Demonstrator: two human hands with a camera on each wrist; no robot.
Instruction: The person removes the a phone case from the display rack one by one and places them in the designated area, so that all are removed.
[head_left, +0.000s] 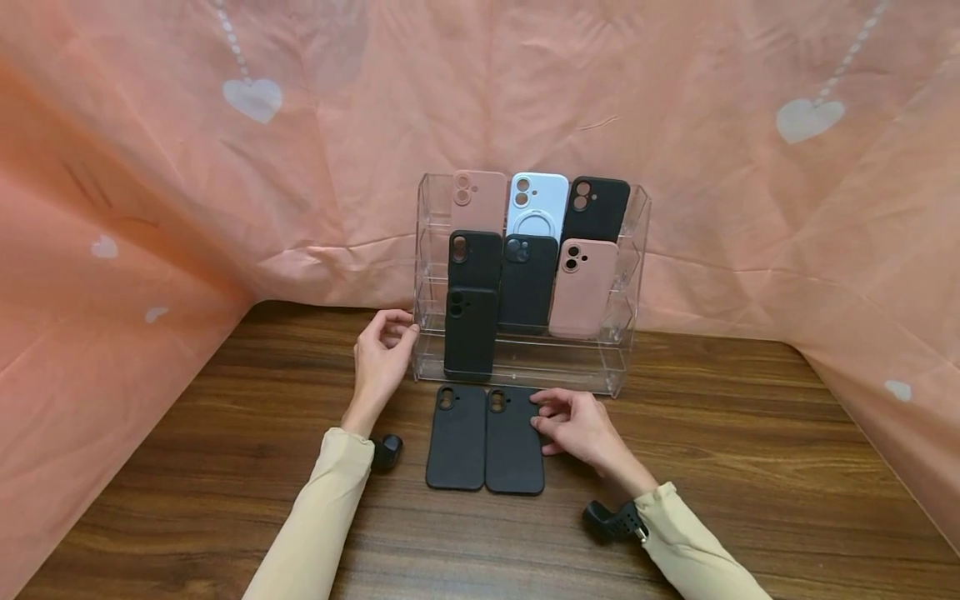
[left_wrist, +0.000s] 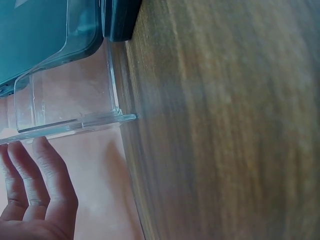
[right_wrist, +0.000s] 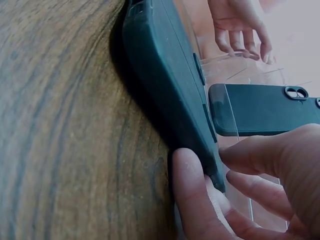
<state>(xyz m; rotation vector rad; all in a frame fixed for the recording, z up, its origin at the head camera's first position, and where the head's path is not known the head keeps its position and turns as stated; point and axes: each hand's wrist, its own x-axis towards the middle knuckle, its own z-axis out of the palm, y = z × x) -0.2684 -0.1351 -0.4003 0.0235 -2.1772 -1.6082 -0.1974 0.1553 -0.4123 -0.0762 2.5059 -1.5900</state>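
Observation:
Two black phone cases lie flat side by side on the table, a left phone case (head_left: 456, 442) and a right phone case (head_left: 514, 446), camera cutouts towards the stand. My right hand (head_left: 581, 425) pinches the right case by its right edge near the upper corner. In the right wrist view, fingertips (right_wrist: 187, 167) meet the case's side (right_wrist: 167, 75). My left hand (head_left: 384, 354) touches the left side panel of the clear tiered stand (head_left: 555, 360). Its fingers (left_wrist: 50, 165) reach up against that panel in the left wrist view. A black case (head_left: 471, 337) stands on the stand's lower left.
Higher on the stand lean more phone cases: a pink case (head_left: 480, 204), a white case (head_left: 537, 204) with a ring, several black ones and another pink case (head_left: 583, 292). A pink curtain (head_left: 712, 208) surrounds the wooden table (head_left: 735, 450).

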